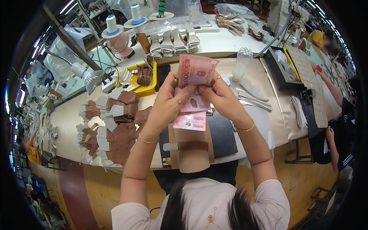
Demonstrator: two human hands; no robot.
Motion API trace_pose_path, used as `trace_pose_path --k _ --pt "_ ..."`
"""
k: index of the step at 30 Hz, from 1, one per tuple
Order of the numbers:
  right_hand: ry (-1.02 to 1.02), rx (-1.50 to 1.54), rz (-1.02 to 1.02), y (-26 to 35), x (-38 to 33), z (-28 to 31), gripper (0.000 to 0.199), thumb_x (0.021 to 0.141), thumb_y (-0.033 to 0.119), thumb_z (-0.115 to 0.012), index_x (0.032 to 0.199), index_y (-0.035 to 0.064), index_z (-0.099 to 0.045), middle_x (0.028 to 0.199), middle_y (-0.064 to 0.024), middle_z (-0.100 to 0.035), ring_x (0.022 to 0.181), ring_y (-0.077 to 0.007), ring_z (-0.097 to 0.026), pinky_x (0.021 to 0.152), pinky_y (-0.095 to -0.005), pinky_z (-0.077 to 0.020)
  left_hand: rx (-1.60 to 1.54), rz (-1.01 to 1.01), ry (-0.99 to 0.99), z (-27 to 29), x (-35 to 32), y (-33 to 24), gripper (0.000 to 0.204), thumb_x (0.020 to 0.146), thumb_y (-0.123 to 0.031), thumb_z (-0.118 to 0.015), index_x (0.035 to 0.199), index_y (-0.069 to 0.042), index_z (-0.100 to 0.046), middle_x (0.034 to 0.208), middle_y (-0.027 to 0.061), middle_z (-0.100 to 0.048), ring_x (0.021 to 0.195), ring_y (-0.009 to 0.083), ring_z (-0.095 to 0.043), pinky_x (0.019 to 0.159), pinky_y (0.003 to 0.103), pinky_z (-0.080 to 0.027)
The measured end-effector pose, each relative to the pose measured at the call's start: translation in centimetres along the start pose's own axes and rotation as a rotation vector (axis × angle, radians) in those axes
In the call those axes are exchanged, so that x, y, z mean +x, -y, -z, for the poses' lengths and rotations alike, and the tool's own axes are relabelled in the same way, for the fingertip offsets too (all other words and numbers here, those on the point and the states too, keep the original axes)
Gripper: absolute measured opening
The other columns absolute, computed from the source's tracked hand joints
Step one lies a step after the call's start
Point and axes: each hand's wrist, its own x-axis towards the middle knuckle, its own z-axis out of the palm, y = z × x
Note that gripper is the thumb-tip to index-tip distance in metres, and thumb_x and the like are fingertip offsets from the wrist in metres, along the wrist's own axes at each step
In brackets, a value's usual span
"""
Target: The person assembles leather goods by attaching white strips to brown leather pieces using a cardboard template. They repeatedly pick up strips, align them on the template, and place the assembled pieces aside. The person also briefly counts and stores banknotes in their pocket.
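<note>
Both your left hand (167, 101) and right hand (223, 100) pinch pink banknotes (196, 71), seemingly leafing them, so parting the next needs a light touch.

I'm holding smooth, faintly glossy pink rectangular banknotes (194, 105). Eight o'clock: matt brown flat leather-look pieces (122, 142). Ten: smooth yellow rectangular plastic tray (154, 75). Two: glossy clear cylindrical plastic bottle (242, 63).

Tan bench (65, 124) w/ brn pcs (117, 142) & bottle (242, 64)
</note>
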Motion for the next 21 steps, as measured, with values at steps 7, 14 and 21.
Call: trace_pose_path --k 7,14,21 --pt "-0.049 -0.002 -0.056 -0.1 -0.8 -0.4 0.029 0.091 0.002 -0.046 0.119 0.0037 -0.038 0.109 -0.005 -0.043 0.09 -0.0082 -0.054 0.072 -0.0224 -0.0485 0.013 0.01 0.015 0.3 -1.0 0.2 0.023 0.092 -0.002 -0.046 0.115 -0.006 -0.047 0.103 0.0033 -0.055 0.091 0.0079 -0.053 0.08 0.021 -0.045" --pt "-0.012 -0.047 -0.092 0.5 -1.4 -0.5 0.018 0.093 0.006 -0.039 0.111 0.0051 -0.043 0.09 -0.0027 -0.05 0.074 -0.0044 -0.051 0.063 -0.0193 -0.0451 -0.004 0.039 -0.034 0.3 -1.5 0.6 0.016 0.092 -0.005 -0.048 0.108 -0.006 -0.049 0.097 0.0013 -0.055 0.087 0.0061 -0.053 0.077 0.019 -0.044" --pt "-0.158 -0.009 0.117 0.2 -1.7 -0.6 0.019 0.091 -0.001 -0.036 0.1 0.0037 -0.051 0.089 -0.0011 -0.052 0.071 -0.0059 -0.048 0.065 -0.0201 -0.0428 -0.143 -0.096 0.039 -1.0 -1.6 -0.3 0.03 0.093 -0.018 -0.042 0.118 -0.002 -0.046 0.102 0.0072 -0.056 0.094 0.0118 -0.055 0.084 0.023 -0.045"
